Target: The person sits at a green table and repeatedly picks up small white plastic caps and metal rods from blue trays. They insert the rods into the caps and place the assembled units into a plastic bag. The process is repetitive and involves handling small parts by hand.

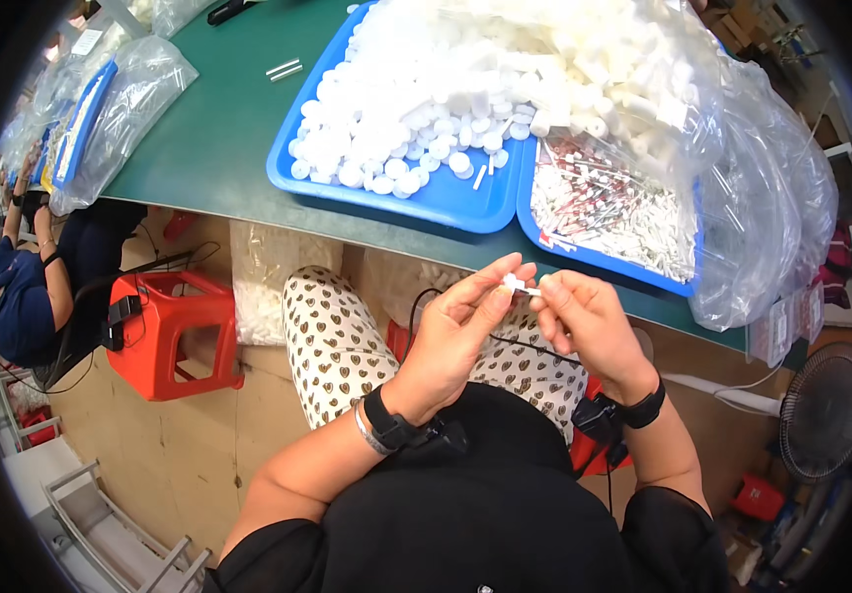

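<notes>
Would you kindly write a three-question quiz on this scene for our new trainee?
1. True or false: the fan stands on the picture's right side.
2. Which of the two adjoining blue trays holds the red and white pieces? A) left; B) right.
3. What is the left hand pinching?

Key: 1. True. 2. B. 3. A small white piece.

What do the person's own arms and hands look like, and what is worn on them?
The left hand and right hand wear no gloves. Worn on the left are a black strap and a silvery band; on the right, a second black strap with a black box. The sleeves are short and black.
</notes>
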The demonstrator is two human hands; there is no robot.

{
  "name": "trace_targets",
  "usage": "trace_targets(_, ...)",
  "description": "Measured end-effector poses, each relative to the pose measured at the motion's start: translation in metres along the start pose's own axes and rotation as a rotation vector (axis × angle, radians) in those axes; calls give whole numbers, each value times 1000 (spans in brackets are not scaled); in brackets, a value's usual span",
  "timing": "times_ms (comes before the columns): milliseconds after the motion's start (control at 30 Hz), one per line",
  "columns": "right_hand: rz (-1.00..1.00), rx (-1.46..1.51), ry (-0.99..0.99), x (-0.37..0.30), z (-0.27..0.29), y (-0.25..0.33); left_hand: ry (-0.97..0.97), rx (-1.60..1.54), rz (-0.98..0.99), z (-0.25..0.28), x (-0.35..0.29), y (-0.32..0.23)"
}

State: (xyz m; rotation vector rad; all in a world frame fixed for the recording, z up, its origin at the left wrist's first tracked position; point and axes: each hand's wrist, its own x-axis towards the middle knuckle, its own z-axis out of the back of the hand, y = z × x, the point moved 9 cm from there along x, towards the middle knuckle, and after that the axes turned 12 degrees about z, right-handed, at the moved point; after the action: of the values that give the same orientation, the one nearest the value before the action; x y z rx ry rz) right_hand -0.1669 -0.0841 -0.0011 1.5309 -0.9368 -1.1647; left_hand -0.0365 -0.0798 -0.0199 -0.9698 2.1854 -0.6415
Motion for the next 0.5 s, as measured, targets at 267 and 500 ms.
trace_targets(267,1011,-933,-31,-6,-40,76,-66,-263,81,12,1,5)
trace_targets(500,837,-917,100,9,-43,66,-105,-267,76,22,1,3)
